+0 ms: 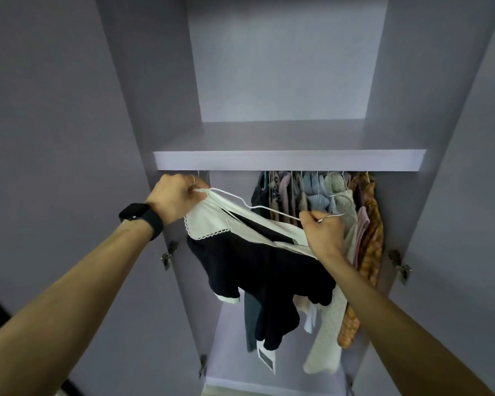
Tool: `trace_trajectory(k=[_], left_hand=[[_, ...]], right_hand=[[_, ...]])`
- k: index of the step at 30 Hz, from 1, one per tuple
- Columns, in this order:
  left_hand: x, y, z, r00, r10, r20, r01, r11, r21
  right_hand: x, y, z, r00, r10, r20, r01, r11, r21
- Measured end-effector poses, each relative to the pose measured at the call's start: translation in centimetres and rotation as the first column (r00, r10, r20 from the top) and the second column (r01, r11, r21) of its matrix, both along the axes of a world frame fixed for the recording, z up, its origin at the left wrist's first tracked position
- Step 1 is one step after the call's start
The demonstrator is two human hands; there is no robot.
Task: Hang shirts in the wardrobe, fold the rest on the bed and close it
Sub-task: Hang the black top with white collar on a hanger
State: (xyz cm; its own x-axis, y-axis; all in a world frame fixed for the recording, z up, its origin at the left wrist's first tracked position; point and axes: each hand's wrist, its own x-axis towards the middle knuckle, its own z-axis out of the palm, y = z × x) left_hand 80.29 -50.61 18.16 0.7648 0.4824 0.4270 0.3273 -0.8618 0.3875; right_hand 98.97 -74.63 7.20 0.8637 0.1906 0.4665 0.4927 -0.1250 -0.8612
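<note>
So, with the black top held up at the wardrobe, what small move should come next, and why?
Probably the left hand should pull the white collar fully over the end of the hanger. It pinches both there, and the wire lies bare above the cloth. The right hand grips near the hook, which hangs on nothing yet.

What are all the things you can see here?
wardrobe: one, pale grey-lilac, open, fills the view
shelf: one, pale, across the wardrobe
hung clothes: many, mixed colours, right side under the shelf
hanger: one, white wire, raised before the wardrobe
black shirt: one, black with white collar, on the hanger
hinges: several, metal, wardrobe's sides
watch: one, black, left wrist
left hand: one, pinches the shirt's collar
right hand: one, grips the hanger's hook end
</note>
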Motion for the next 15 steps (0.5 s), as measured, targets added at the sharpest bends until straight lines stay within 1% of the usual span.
trace_trajectory(k=[1,3,4,5,6,7,8,12,15], left_hand=[[0.4,-0.2,0.1,0.998,-0.029,0.062,0.037,0.991,-0.130],[0.5,-0.3,0.7,0.977,-0.096,0.191,0.163,0.912,-0.377],[0.7,-0.2,0.9,0.969,-0.121,0.214,0.205,0.878,-0.433],[1.0,-0.1,0.9,0.969,-0.135,0.207,0.214,0.878,-0.429],[1.1,0.1,1.1,0.975,-0.128,0.180,0.188,0.909,-0.372],[1.2,0.2,1.0,0.984,-0.111,0.141,0.147,0.949,-0.278],[1.4,0.3,1.0,0.988,-0.095,0.123,0.118,0.972,-0.203],[2.0,0.6,1.5,0.992,-0.098,0.082,0.101,0.994,-0.039],[2.4,0.8,1.3,0.992,-0.124,-0.002,0.124,0.987,0.103]], right_hand=[[0.1,-0.1,-0.2,1.000,0.003,0.002,-0.003,1.000,0.018],[0.2,-0.1,0.0,1.000,0.014,-0.007,-0.014,1.000,0.018],[0.3,-0.2,0.1,1.000,0.015,-0.017,-0.015,1.000,-0.008],[0.5,-0.5,-0.1,1.000,0.020,-0.016,-0.020,0.999,-0.035],[0.7,-0.6,0.0,1.000,0.028,-0.001,-0.028,0.998,-0.056],[0.8,-0.8,-0.1,1.000,0.023,0.020,-0.021,0.997,-0.074],[0.9,-1.0,0.1,0.999,-0.005,0.050,0.010,0.995,-0.103],[1.0,-0.7,1.0,0.985,-0.129,0.114,0.151,0.968,-0.202],[1.0,-0.7,1.1,0.974,-0.151,0.172,0.193,0.945,-0.263]])
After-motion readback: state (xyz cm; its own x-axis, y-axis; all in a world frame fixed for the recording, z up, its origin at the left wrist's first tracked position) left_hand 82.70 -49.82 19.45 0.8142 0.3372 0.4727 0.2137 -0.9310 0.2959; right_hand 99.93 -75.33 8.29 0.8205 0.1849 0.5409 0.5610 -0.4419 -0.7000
